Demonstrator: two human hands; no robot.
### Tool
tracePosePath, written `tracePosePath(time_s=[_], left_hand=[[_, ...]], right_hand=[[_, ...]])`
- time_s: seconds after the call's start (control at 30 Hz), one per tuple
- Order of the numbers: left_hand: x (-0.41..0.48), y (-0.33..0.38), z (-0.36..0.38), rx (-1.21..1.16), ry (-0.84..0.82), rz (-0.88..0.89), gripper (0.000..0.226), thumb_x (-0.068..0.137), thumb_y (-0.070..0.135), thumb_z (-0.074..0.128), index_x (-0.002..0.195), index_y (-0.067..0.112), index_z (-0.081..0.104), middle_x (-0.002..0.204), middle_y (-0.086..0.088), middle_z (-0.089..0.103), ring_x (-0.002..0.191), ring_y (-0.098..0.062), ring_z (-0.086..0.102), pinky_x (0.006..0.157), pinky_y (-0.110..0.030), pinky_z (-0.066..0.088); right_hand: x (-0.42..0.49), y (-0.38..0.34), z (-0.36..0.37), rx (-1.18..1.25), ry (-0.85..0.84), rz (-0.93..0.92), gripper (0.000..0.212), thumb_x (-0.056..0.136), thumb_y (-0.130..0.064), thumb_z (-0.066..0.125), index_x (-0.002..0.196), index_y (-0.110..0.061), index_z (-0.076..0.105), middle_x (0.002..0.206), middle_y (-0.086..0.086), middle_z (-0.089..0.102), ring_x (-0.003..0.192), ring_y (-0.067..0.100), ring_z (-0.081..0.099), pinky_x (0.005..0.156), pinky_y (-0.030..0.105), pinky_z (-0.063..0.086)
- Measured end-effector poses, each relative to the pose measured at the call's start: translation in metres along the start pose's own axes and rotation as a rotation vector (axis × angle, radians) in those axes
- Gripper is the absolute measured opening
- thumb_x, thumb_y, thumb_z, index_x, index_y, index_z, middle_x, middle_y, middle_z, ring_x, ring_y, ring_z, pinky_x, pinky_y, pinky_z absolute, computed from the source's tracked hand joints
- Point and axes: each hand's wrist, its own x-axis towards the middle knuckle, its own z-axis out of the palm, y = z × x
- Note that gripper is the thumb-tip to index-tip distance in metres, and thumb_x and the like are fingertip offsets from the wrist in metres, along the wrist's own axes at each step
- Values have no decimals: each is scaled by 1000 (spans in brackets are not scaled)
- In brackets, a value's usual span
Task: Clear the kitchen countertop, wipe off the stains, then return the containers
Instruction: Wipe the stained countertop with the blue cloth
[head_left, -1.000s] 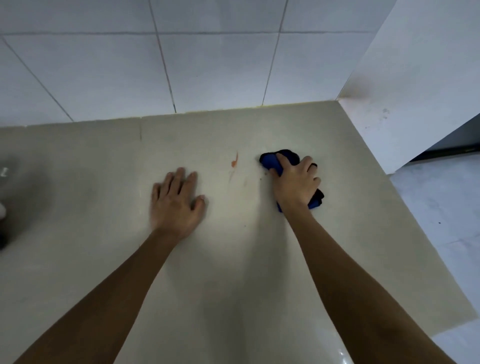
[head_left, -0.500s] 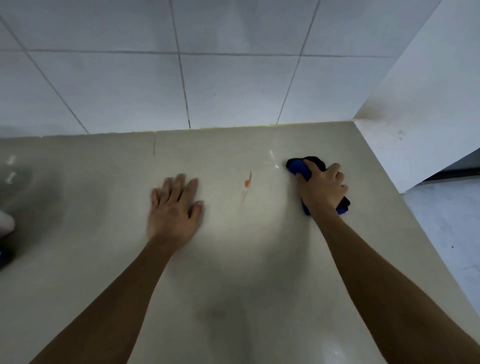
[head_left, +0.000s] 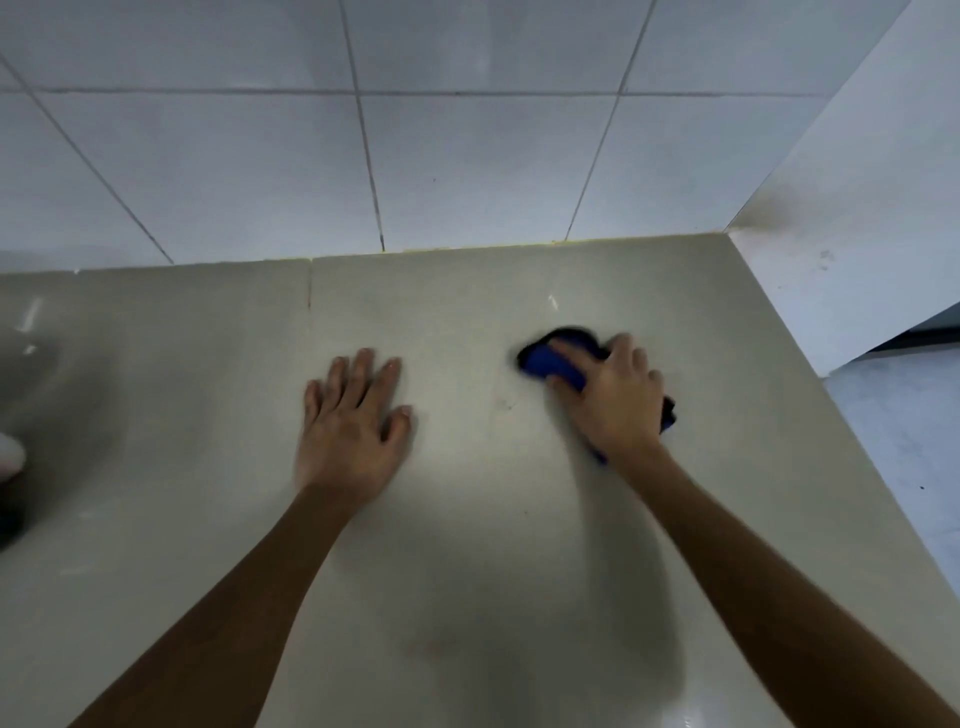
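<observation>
Two hands are recorded on the beige countertop (head_left: 467, 571). At the far left edge a pale object (head_left: 8, 457) is cut off by the frame and blurred; whether it is one of the containers cannot be told. The left hand (head_left: 353, 421) is laid flat, palm down, with fingers straight and close together and nothing held. It is judged to be placed so as a brace while weight is leaned forward. Between the hands a faint dark mark (head_left: 506, 402) is noted on the surface. The blue cloth (head_left: 550, 366) is bunched beneath the right hand (head_left: 613, 400), whose fingers are curled over it and press it to the countertop, a grip judged suited to scrubbing. The wiping step is judged to be in hand; the return of containers is not yet done. At the right the countertop is bounded by a white side panel (head_left: 857, 208).
</observation>
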Motion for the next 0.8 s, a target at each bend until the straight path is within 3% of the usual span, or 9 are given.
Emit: tracePosePath(time_s=[0.1,0.2,0.37,0.53,0.7,0.8], left_hand=[[-1,-1,3,7,2,9,62,90,52,19,149,33,20,159,-1,15,147,-25,8,118,-46,6],[-2,-1,3,2,5,13,61,92,51,21,149,33,18,159,-1,13,147,-24,6,119,-45,4],[0,1,0,1,8,20,61,91,50,21,149,32,19,159,-1,14,147,-24,7,118,-45,4],[1,-1,-2,-14,-16,1,66,86,54,21,148,31,22,159,0,16,146,-24,10,118,-45,6],[-11,-4,-15,-102,-42,36,70,84,52,22,150,25,22,159,-5,11,147,-25,6,117,-46,1],[-40,-3,-21,-7,-63,73,75,82,52,11,148,22,26,159,-5,14,147,-26,8,117,-47,0]], right_hand=[[74,17,7,-23,23,245,48,91,-51,47,137,-40,41,126,17,39,109,38,44,90,48,38],[118,4,16,-51,-23,305,47,92,-51,44,137,-38,40,131,16,36,112,37,43,92,48,37],[91,-38,12,-53,-14,30,46,91,-51,46,135,-42,42,125,16,42,107,38,45,89,46,38],[-44,-55,-1,36,-16,-214,44,87,-51,52,130,-49,46,110,12,50,88,32,50,77,41,42],[-153,-20,-19,27,-80,-529,45,83,-51,49,128,-51,46,90,2,53,74,23,51,64,33,42],[-122,11,-22,28,-54,-418,45,84,-56,40,128,-51,46,96,7,53,78,29,54,67,38,45]])
